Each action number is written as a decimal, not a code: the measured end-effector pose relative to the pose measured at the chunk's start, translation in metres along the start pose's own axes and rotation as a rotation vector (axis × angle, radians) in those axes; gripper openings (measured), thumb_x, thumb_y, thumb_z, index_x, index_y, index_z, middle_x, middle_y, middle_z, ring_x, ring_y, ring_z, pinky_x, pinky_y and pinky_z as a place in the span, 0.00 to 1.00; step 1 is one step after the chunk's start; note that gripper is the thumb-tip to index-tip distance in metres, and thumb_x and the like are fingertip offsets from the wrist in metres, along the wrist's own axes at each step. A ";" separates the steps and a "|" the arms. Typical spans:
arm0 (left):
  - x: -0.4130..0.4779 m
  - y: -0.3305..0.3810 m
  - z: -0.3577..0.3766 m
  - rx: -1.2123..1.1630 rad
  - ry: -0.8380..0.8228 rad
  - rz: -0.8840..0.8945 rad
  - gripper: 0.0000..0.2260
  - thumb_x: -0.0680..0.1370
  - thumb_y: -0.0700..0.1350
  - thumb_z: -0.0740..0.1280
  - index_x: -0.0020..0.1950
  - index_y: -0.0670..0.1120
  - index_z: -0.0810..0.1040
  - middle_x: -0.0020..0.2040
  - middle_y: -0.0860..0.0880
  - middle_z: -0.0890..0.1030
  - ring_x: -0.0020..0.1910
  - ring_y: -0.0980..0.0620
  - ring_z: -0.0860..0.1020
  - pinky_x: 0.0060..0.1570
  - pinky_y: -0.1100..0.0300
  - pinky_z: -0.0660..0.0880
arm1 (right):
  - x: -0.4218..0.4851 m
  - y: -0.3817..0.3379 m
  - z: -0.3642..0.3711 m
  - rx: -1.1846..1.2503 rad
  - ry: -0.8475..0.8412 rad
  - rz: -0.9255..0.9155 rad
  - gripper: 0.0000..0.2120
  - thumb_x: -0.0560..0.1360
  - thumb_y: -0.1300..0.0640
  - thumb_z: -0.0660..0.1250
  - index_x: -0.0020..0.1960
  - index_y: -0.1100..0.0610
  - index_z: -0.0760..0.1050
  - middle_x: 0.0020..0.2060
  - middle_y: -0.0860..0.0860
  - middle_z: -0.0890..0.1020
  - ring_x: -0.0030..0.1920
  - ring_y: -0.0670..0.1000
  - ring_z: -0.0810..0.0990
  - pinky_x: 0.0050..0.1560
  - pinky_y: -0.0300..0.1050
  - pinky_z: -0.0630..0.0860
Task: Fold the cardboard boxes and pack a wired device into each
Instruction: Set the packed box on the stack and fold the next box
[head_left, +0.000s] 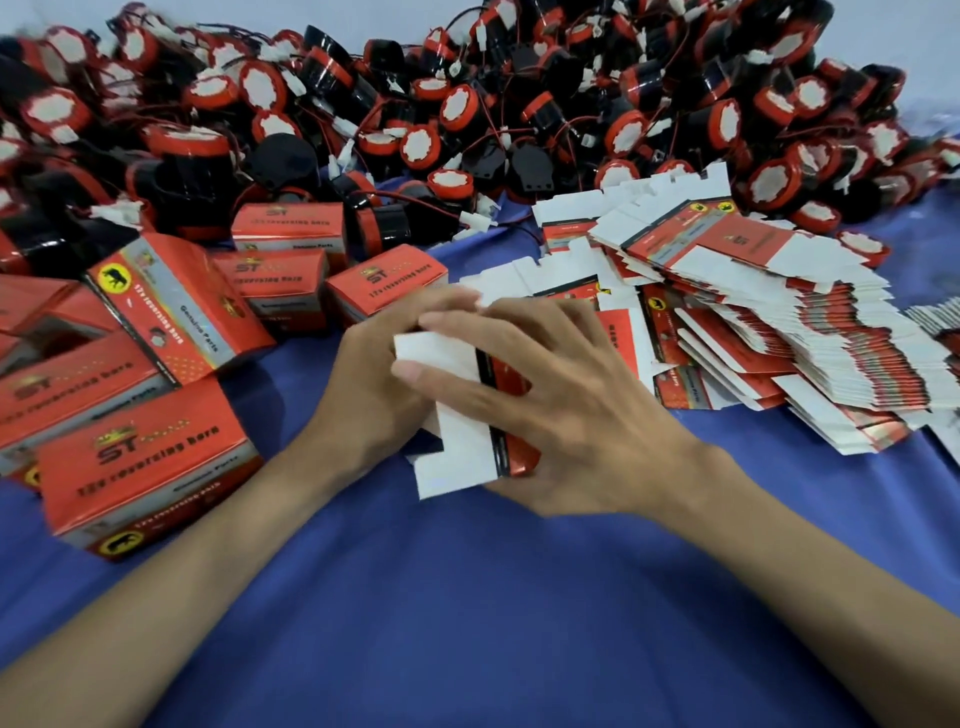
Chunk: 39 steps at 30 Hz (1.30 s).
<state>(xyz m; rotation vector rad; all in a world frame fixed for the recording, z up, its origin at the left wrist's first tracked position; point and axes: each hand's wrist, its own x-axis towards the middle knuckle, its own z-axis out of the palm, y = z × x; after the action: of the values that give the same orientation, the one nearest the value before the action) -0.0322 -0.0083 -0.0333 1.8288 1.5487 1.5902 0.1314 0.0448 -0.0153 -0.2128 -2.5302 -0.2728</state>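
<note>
Half-folded cardboard box (460, 415): long axis points away from person, white flaps left | left hand (371, 387) grip curled round it | right hand (576, 421) grip clasps it, fingers spread

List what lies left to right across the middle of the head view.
Folded red boxes → left hand → half-folded box, held by both hands → right hand → stack of flat box blanks.

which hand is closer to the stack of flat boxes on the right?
Right. The right hand grips the half-folded box just beside the stack of flat boxes; the left hand holds the box's other side, farther away.
</note>
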 end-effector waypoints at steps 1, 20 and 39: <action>0.000 -0.001 0.002 -0.022 0.069 0.017 0.23 0.72 0.27 0.69 0.56 0.52 0.70 0.53 0.50 0.79 0.52 0.58 0.79 0.49 0.66 0.75 | -0.001 0.002 0.000 -0.003 0.020 0.023 0.32 0.66 0.51 0.71 0.70 0.49 0.71 0.68 0.55 0.74 0.61 0.59 0.73 0.54 0.57 0.69; -0.001 -0.005 0.002 -0.005 -0.191 0.170 0.36 0.65 0.45 0.76 0.67 0.35 0.63 0.64 0.39 0.67 0.65 0.41 0.70 0.62 0.45 0.71 | -0.006 0.017 0.005 0.098 0.147 0.035 0.28 0.71 0.37 0.71 0.62 0.56 0.79 0.66 0.54 0.75 0.61 0.59 0.75 0.58 0.55 0.70; 0.000 -0.005 0.005 -0.183 0.024 -0.039 0.13 0.77 0.37 0.62 0.57 0.51 0.68 0.59 0.51 0.75 0.54 0.51 0.81 0.48 0.51 0.80 | -0.010 0.026 0.002 0.147 0.224 0.052 0.21 0.67 0.41 0.76 0.43 0.61 0.84 0.45 0.51 0.84 0.50 0.63 0.77 0.47 0.61 0.73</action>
<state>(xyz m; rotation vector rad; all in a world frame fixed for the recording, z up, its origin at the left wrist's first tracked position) -0.0310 -0.0046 -0.0392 1.6788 1.3890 1.6807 0.1445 0.0693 -0.0185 -0.1790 -2.3067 -0.0845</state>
